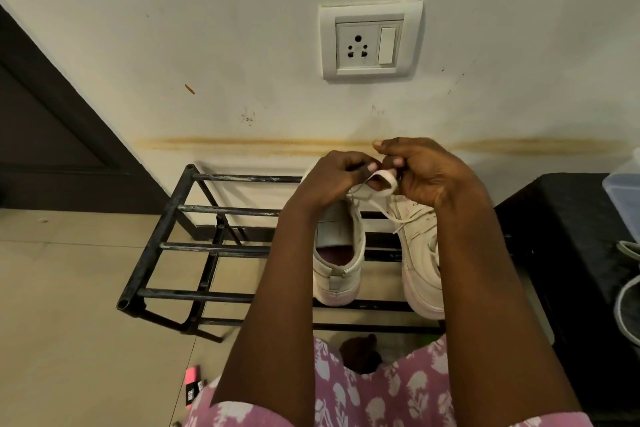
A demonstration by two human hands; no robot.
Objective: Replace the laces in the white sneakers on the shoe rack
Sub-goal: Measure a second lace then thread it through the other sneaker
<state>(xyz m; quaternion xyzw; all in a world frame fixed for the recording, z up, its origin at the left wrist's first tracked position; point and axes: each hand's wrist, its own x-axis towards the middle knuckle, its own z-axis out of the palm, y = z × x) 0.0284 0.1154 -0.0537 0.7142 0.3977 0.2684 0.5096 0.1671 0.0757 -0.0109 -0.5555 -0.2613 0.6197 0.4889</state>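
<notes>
Left hand (329,180) and right hand (429,177) on lace (382,184) above sneakers (341,263)

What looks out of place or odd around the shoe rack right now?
A long yellowish-brown streak runs along the wall just above the shoe rack, like a stain or rub mark. A small orange mark sits higher up. A pink packet lies on the floor.

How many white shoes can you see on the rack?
2, both on top of the black shoe rack. The left sneaker is partly under the left arm; the right sneaker is partly behind the right arm. The arms could hide others.
</notes>
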